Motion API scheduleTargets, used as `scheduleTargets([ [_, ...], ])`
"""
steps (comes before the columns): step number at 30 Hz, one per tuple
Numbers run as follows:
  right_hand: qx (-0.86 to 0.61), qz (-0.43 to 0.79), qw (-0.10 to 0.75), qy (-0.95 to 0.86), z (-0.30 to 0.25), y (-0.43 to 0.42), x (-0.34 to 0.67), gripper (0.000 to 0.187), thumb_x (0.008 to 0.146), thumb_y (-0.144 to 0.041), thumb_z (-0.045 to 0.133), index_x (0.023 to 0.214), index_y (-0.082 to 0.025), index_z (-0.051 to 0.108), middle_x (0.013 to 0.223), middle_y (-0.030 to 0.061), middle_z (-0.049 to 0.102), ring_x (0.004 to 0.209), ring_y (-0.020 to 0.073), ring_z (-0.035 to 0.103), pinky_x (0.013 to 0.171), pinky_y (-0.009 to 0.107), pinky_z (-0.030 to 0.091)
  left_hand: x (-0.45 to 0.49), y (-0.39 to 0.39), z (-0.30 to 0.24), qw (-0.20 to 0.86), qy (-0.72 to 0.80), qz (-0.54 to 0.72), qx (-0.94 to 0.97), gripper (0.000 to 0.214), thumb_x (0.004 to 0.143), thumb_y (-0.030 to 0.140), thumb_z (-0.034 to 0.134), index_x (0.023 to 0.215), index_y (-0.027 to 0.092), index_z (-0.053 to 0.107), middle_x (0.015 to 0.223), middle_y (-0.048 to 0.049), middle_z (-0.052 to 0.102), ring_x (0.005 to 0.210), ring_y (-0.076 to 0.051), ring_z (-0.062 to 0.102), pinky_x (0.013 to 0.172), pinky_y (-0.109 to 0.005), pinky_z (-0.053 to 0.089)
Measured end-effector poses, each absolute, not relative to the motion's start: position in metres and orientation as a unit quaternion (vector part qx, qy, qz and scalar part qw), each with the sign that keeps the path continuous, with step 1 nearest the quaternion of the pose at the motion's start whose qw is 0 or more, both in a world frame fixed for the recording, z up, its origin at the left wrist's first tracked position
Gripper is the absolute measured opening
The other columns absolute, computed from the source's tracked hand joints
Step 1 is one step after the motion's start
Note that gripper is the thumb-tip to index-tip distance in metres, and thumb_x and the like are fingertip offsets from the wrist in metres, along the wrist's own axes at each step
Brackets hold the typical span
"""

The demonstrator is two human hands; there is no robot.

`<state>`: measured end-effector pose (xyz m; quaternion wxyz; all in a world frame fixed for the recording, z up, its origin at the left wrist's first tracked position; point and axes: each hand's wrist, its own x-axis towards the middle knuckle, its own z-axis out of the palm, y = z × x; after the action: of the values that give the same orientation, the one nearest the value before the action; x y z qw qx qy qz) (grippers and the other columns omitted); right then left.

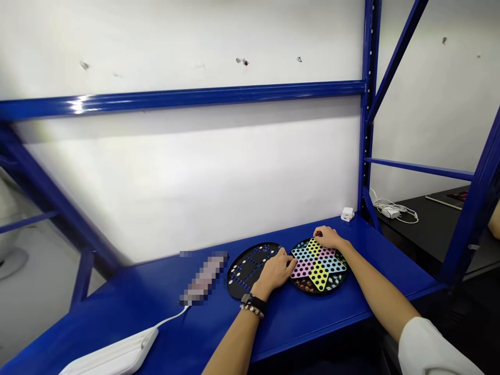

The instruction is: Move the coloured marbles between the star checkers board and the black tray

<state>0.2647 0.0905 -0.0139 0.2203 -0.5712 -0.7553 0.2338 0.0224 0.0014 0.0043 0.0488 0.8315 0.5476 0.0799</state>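
A Chinese checkers board (321,275) with a yellow, blue and pink star full of dark holes lies in a round black tray (312,292). Coloured pieces show in the tray's spaces around the star. My left hand (276,268), wearing a dark watch and a beaded bracelet, has its fingers bent at the board's left edge. At the far edge my right hand (327,237) curls its fingers against the star's upper point. Partly behind my left hand lies a round black disc (242,278) with blue slots and white spots.
A pixelated phone-like object (205,278) lies left of the disc, cabled to a white power bank-like box (113,357). A white charger (347,214) stands at the back right of the blue shelf (164,291). Blue posts (367,130) frame it; white cables (392,210) lie on a black table beyond.
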Motion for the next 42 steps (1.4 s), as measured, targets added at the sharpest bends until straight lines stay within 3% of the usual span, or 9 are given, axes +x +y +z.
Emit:
scheduleTargets([
  [9,-0.574,0.233,0.215,-0.755,-0.013,0.091,0.264,0.017,0.083,-0.026,0.054,0.091,-0.024,0.068,0.102,0.005,0.07,0.098,0.0231,0.061,0.104,0.049,0.031,0.024,0.001,0.005,0.059,0.555,0.08,0.826,0.053,0.1,0.047,0.025,0.084,0.021,0.069,0.101,-0.0057,0.058,0.082,-0.016,0.062,0.078,-0.028,0.044],
  [15,-0.576,0.238,0.209,-0.753,-0.011,0.091,0.264,0.017,0.083,-0.027,0.055,0.092,-0.024,0.069,0.101,0.0048,0.07,0.096,0.0222,0.062,0.103,0.047,0.032,0.015,0.006,0.013,0.05,0.594,0.147,0.789,0.053,0.102,0.044,0.017,0.089,0.02,0.062,0.093,-0.0063,0.065,0.085,-0.018,0.063,0.074,-0.027,0.043],
  [22,-0.578,0.239,0.209,-0.752,-0.011,0.09,0.265,0.017,0.083,-0.025,0.054,0.092,-0.025,0.069,0.099,0.004,0.07,0.095,0.0219,0.062,0.102,0.046,0.033,-0.014,0.014,0.019,0.051,0.674,0.12,0.728,0.052,0.099,0.049,0.025,0.086,0.021,0.066,0.094,-0.0107,0.072,0.09,-0.026,0.067,0.071,-0.03,0.043],
  [30,-0.576,0.233,0.208,-0.755,-0.011,0.09,0.264,0.017,0.083,-0.026,0.054,0.092,-0.024,0.069,0.097,0.0035,0.071,0.094,0.0211,0.062,0.102,0.044,0.033,-0.013,0.017,0.016,0.175,0.601,0.157,0.764,0.051,0.094,0.055,0.029,0.085,0.021,0.066,0.079,-0.0057,0.074,0.075,-0.02,0.068,0.069,-0.028,0.044],
  [35,-0.581,0.232,0.198,-0.755,-0.011,0.091,0.264,0.019,0.085,-0.025,0.054,0.095,-0.024,0.069,0.098,0.0038,0.07,0.094,0.0206,0.062,0.101,0.042,0.033,-0.016,0.017,0.017,0.173,0.612,0.16,0.755,0.048,0.092,0.054,0.033,0.077,0.021,0.065,0.071,-0.0039,0.073,0.07,-0.021,0.067,0.062,-0.027,0.041],
  [42,-0.591,0.197,0.192,-0.758,-0.012,0.09,0.265,0.016,0.083,-0.021,0.055,0.091,-0.023,0.069,0.09,0.0021,0.07,0.083,0.0173,0.062,0.086,0.031,0.039,-0.013,0.015,0.014,0.239,0.588,0.174,0.752,0.05,0.091,0.057,0.032,0.076,0.018,0.06,0.064,-0.0034,0.067,0.046,-0.015,0.057,0.052,-0.027,0.041],
])
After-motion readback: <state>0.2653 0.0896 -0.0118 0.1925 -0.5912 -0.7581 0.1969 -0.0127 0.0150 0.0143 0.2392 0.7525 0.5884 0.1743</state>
